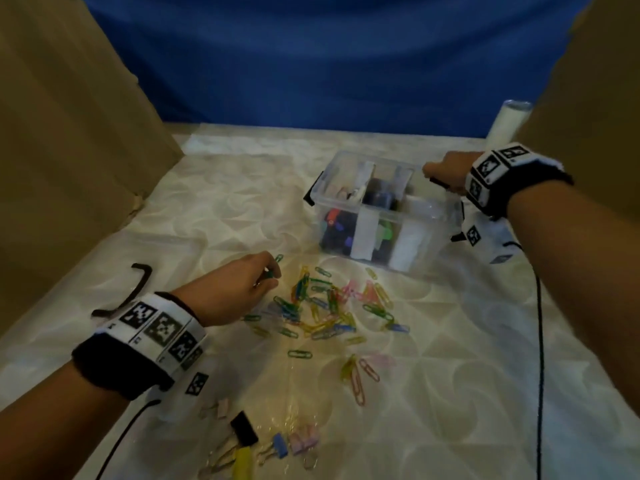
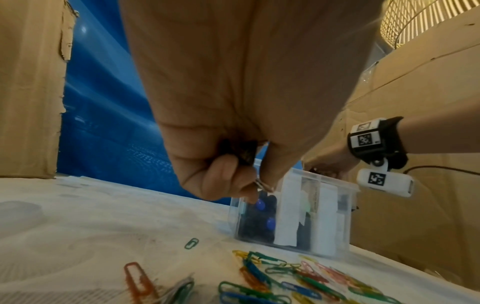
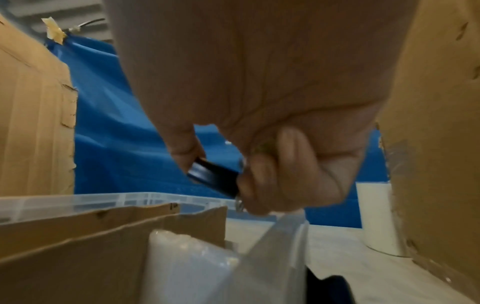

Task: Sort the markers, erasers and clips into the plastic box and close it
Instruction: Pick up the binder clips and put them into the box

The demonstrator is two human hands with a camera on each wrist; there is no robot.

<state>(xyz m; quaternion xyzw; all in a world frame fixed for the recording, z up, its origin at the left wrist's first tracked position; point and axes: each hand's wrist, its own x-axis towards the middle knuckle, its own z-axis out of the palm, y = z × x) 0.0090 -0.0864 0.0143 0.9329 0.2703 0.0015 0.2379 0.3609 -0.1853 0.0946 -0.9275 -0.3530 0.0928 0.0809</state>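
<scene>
The clear plastic box [image 1: 320, 199] stands open at centre right, split by cardboard dividers [image 3: 111, 226]. Markers [image 1: 337, 226] fill its near left compartment. Loose coloured paper clips [image 1: 329, 306] lie scattered in front of it. My left hand [image 1: 272, 275] hovers at the left edge of that pile and pinches paper clips [image 2: 262, 184] between thumb and fingers. My right hand [image 1: 433, 174] hangs over the box's far right corner. It grips a black binder clip [image 3: 215, 179] just above the rim [image 3: 78, 202].
Several binder clips [image 1: 249, 434] lie near the front edge. The clear lid [image 1: 162, 247] with a black latch [image 1: 138, 285] rests flat at the left. Cardboard walls stand on both sides, a blue cloth behind. A white roll [image 1: 505, 126] stands at the back right. A black cable [image 1: 540, 323] trails from my right wrist.
</scene>
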